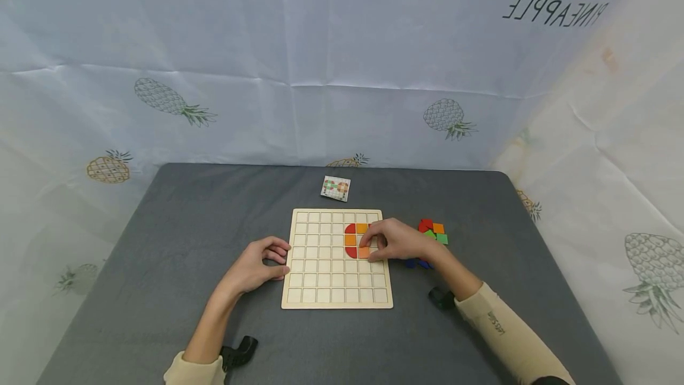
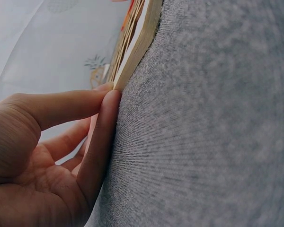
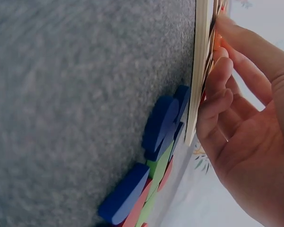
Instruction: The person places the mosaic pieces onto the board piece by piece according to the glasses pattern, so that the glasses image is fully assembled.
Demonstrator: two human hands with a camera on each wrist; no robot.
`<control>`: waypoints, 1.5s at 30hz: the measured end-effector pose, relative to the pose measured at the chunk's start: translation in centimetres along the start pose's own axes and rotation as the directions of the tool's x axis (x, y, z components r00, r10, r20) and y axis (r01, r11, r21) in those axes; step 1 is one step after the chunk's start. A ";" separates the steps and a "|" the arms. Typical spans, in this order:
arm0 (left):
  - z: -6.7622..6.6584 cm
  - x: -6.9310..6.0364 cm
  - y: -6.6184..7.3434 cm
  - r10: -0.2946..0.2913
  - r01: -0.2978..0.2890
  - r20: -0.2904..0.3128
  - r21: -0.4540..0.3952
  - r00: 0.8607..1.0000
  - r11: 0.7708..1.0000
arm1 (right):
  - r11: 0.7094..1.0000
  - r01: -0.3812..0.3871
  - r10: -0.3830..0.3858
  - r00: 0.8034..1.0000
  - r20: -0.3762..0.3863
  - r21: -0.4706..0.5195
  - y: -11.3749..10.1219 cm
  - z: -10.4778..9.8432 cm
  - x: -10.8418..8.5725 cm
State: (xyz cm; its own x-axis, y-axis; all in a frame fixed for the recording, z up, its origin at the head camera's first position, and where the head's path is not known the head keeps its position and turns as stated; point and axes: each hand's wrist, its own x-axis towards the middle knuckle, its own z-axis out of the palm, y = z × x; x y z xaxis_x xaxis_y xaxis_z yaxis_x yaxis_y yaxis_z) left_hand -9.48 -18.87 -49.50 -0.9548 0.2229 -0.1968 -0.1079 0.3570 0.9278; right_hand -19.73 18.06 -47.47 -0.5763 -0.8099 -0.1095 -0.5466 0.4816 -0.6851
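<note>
A pale wooden grid board (image 1: 316,281) lies on the table. My left hand (image 1: 255,265) holds its left edge, and the left wrist view shows thumb and a finger pinching the board's rim (image 2: 141,47). Over the board's right part, my right hand (image 1: 396,239) pinches an orange square tile (image 1: 363,252) down at a grid cell. In the right wrist view this orange tile (image 3: 217,41) shows between the fingertips. Red rounded tiles (image 1: 350,252) and orange squares (image 1: 350,240) sit in nearby cells; my fingers partly hide others.
Loose red, orange and green tiles (image 1: 441,238) lie right of the board, with blue tiles (image 3: 161,123) close to its edge. A small pattern card (image 1: 335,188) lies beyond the board. The grey tabletop (image 1: 214,207) meets a pineapple-print curtain (image 1: 320,123) behind.
</note>
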 end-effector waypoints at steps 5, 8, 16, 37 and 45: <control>0.0 0.0 0.0 -0.001 0.001 -0.007 0.010 1.000 1.000 | 1.000 -0.011 0.011 1.000 -0.001 -0.013 -0.2 0.2 0.2; 0.0 -0.1 0.1 0.002 -0.002 -0.007 0.012 1.000 1.000 | 1.000 -0.006 0.006 1.000 -0.002 -0.013 -0.3 0.2 0.2; -0.1 0.0 -0.1 0.009 -0.009 0.001 0.011 1.000 1.000 | 1.000 -0.020 0.020 0.999 -0.032 -0.009 0.0 -0.3 -0.3; 0.0 0.1 -0.2 0.007 -0.007 0.001 0.014 1.000 1.000 | 0.984 -0.170 0.177 0.952 -0.248 0.051 4.0 -5.1 -5.6; 0.0 0.1 -0.1 0.003 -0.003 -0.005 0.013 1.000 1.000 | 0.976 -0.204 0.217 0.938 -0.272 0.074 6.1 -6.5 -7.8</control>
State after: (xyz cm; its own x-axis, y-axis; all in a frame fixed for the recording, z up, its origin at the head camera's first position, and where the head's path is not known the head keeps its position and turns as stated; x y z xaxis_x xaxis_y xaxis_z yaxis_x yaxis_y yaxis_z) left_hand -9.54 -18.83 -49.60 -0.9563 0.2198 -0.1928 -0.1017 0.3681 0.9242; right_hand -22.48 29.47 -46.12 -0.8240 -0.5638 -0.0556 -0.3706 0.6107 -0.6997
